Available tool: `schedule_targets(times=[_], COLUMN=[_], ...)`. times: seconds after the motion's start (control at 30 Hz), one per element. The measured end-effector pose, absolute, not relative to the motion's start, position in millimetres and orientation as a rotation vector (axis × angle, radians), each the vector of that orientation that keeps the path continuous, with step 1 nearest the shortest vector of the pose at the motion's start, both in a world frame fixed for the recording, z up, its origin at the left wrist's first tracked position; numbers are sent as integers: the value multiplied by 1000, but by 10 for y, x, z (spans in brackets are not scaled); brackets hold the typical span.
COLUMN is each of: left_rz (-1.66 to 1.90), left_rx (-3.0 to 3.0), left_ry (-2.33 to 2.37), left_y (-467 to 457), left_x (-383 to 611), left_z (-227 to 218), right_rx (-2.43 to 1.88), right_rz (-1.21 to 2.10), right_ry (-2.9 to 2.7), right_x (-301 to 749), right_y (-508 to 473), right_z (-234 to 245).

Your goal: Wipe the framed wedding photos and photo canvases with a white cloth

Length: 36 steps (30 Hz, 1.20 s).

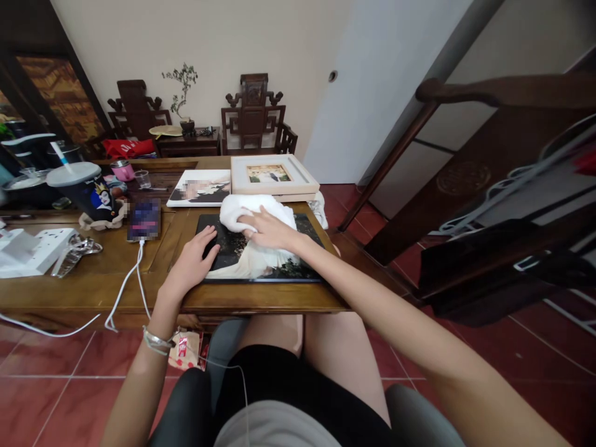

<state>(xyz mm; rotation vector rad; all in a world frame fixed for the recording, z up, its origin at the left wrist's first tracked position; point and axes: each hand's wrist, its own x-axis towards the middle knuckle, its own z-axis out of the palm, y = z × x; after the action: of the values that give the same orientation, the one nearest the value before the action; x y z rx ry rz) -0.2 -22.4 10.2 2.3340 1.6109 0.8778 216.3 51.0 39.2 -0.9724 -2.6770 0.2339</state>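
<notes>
A dark photo panel (228, 248) showing a figure in a long white dress lies flat on the wooden table near its front edge. My right hand (267, 228) presses a bunched white cloth (258, 203) against the panel's upper part, fingers curled into the fabric. My left hand (198, 253) rests on the panel's left edge, fingers stretched out and thumb apart, with nothing in it. The cloth and my right forearm hide part of the picture.
Behind the panel lie a white photo print (200, 187) and a pale framed picture (298, 177). To the left are a phone (144, 220) on a white cable, a large cup with a straw (88, 189), a power strip (51, 245) and a clear plastic clip (77, 251).
</notes>
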Motion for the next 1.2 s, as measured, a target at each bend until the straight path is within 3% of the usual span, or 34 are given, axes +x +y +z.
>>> schedule_targets(times=[0.2, 0.63, 0.87, 1.03, 1.2], left_rz=[892, 884, 946, 1179, 1474], left_rx=[2324, 2339, 2323, 2258, 1973], left_ry=[1623, 1640, 1603, 1523, 1441], left_y=[-232, -217, -188, -251, -302], left_x=[-4, -2, -21, 22, 24], left_z=[91, 77, 24, 117, 170], right_rx=[-1064, -829, -1015, -1215, -969], right_rz=[214, 412, 340, 252, 246], right_ry=[-2649, -2735, -2653, -2570, -2678], right_x=[2069, 2591, 2458, 2072, 1789], right_y=[561, -1052, -369, 130, -111], right_z=[401, 545, 472, 443, 448])
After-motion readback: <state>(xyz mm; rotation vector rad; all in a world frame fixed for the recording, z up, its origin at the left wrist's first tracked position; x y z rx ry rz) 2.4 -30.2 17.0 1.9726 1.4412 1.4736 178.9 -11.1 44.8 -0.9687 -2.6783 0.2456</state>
